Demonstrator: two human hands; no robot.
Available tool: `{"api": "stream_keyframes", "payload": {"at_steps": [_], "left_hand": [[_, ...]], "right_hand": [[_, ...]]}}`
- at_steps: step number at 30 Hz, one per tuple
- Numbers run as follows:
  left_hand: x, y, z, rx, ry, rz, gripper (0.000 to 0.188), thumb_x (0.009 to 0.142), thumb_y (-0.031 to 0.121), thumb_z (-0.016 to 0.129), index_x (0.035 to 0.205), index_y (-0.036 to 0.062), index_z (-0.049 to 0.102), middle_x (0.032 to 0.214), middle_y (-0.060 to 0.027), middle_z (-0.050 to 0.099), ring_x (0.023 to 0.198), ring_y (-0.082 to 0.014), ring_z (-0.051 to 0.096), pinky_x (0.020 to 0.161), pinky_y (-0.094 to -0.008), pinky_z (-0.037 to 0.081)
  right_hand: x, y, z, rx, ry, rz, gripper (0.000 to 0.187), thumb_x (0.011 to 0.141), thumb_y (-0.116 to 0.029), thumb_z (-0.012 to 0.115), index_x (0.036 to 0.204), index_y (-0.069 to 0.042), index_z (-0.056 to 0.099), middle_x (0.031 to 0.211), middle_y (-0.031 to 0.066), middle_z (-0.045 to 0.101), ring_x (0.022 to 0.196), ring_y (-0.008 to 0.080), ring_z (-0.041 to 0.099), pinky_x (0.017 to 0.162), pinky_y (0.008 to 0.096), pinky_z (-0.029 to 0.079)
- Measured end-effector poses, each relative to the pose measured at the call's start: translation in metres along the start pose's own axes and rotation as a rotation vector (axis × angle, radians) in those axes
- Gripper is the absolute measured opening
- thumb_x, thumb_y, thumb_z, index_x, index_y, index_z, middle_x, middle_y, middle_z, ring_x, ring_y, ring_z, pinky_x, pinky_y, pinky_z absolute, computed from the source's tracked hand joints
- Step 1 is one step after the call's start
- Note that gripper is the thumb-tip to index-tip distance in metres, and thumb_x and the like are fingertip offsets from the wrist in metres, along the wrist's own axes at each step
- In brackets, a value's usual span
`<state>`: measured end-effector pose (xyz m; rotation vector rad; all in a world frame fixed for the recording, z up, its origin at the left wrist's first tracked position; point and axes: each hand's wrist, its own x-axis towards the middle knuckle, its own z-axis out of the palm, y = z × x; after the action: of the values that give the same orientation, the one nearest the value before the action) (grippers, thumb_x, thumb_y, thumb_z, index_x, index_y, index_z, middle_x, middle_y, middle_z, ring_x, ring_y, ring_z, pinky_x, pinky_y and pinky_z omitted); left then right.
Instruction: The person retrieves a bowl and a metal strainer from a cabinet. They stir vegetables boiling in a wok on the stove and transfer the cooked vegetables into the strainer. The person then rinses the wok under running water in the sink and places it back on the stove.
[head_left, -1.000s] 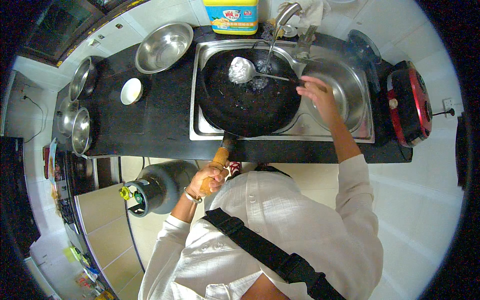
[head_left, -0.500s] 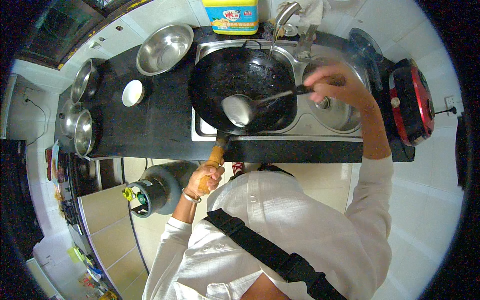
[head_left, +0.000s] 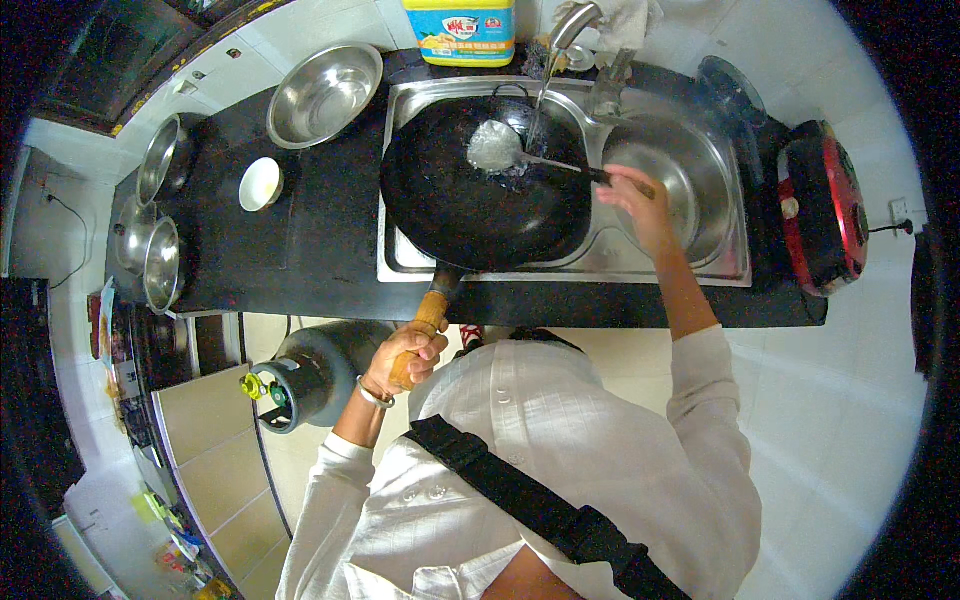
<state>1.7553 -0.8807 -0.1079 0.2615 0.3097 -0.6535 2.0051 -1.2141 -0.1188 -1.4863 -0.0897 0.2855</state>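
Note:
A black wok (head_left: 450, 205) rests over the left basin of the steel sink (head_left: 675, 190), its wooden handle pointing toward me. My left hand (head_left: 408, 356) is wrapped round that handle, in front of the counter edge. In my right hand (head_left: 637, 205) is the dark handle of a metal ladle (head_left: 497, 147), held over the right basin. The round ladle head is inside the wok, toward its far side, and looks wet. Water runs from the tap (head_left: 572, 28) into the wok just beside the ladle head.
Left on the black counter (head_left: 225, 245) stand a white bowl (head_left: 261, 185), a large steel basin (head_left: 325, 95) and several smaller steel bowls. A yellow jug (head_left: 460, 35) stands behind the sink, a red-and-black cooker (head_left: 825, 208) at the right. Below is a gas cylinder (head_left: 320, 375).
The ladle head has moved from the near side of the wok to the far side, by the water stream. My right hand has come lower and slightly left. My left hand keeps its grip.

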Motion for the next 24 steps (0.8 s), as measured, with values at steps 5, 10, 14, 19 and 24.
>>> {"api": "stream_keyframes", "payload": {"at_steps": [5, 10, 14, 19, 24], "left_hand": [[-0.003, -0.001, 0.001, 0.045, 0.038, 0.016, 0.034, 0.081, 0.010, 0.052, 0.111, 0.0003, 0.040, 0.068, -0.0013, 0.045, 0.045, -0.0054, 0.042, 0.038, -0.0196, 0.040], [-0.005, 0.002, 0.001, 0.108, 0.089, 0.033, 0.033, 0.081, 0.011, 0.053, 0.110, -0.0001, 0.040, 0.068, -0.0010, 0.045, 0.045, -0.0055, 0.040, 0.038, -0.0195, 0.038], [-0.009, 0.001, 0.002, 0.130, 0.103, 0.063, 0.033, 0.081, 0.012, 0.053, 0.109, 0.0005, 0.040, 0.068, -0.0015, 0.045, 0.045, -0.0056, 0.040, 0.037, -0.0193, 0.037], [-0.012, 0.003, 0.002, 0.139, 0.110, 0.066, 0.031, 0.082, 0.013, 0.053, 0.108, 0.0012, 0.039, 0.068, -0.0017, 0.044, 0.046, -0.0058, 0.040, 0.038, -0.0194, 0.038], [-0.016, 0.005, 0.010, 0.137, 0.118, 0.054, 0.031, 0.082, 0.012, 0.053, 0.107, 0.0017, 0.040, 0.068, -0.0016, 0.043, 0.046, -0.0058, 0.041, 0.038, -0.0195, 0.039]], "right_hand": [[0.016, -0.002, 0.029, -0.016, -0.169, -0.035, 0.026, 0.086, -0.011, 0.053, 0.108, 0.003, 0.057, 0.091, 0.0142, 0.063, 0.083, 0.0210, 0.063, 0.076, 0.0294, 0.051], [0.012, -0.029, 0.037, -0.103, -0.307, -0.085, 0.022, 0.086, -0.013, 0.054, 0.102, 0.001, 0.060, 0.083, 0.0118, 0.065, 0.076, 0.0181, 0.064, 0.072, 0.0295, 0.051], [-0.009, -0.070, 0.030, -0.216, -0.369, 0.025, 0.022, 0.084, -0.013, 0.054, 0.099, 0.002, 0.061, 0.080, 0.0129, 0.064, 0.071, 0.0183, 0.064, 0.069, 0.0287, 0.051], [-0.022, -0.089, -0.016, -0.288, -0.295, 0.083, 0.020, 0.083, -0.014, 0.056, 0.092, 0.002, 0.064, 0.072, 0.0116, 0.064, 0.057, 0.0172, 0.063, 0.056, 0.0273, 0.052], [-0.020, -0.058, -0.029, -0.304, -0.086, 0.074, 0.022, 0.084, -0.015, 0.055, 0.097, 0.002, 0.063, 0.075, 0.0109, 0.063, 0.059, 0.0182, 0.063, 0.057, 0.0276, 0.053]]}}
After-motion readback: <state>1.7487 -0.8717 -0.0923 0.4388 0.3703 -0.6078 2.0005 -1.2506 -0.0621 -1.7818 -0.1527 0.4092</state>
